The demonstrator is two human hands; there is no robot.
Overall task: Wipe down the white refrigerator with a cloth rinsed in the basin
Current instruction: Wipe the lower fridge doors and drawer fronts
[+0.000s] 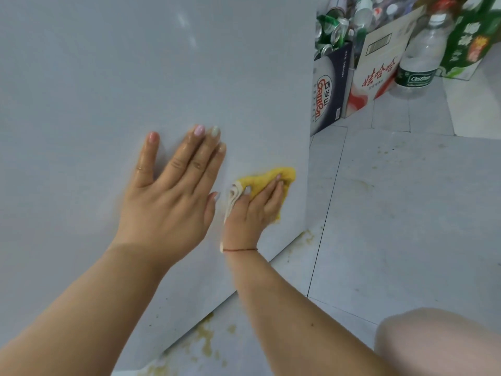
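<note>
The white refrigerator (130,63) fills the left and middle of the head view, its flat side facing me. My left hand (170,188) lies flat on that side with straight, spread fingers. Just to its right, my right hand (257,210) presses a yellow and white cloth (268,177) against the lower part of the refrigerator, close to its right edge. The fingers lie straight over the cloth. No basin is in view.
Grey floor tiles (406,213) spread to the right, with yellowish stains (206,337) along the refrigerator's base. Cardboard boxes (374,66) filled with cans and bottles stand at the back right, beside a large plastic water bottle (423,50). My knee (439,343) shows at the bottom right.
</note>
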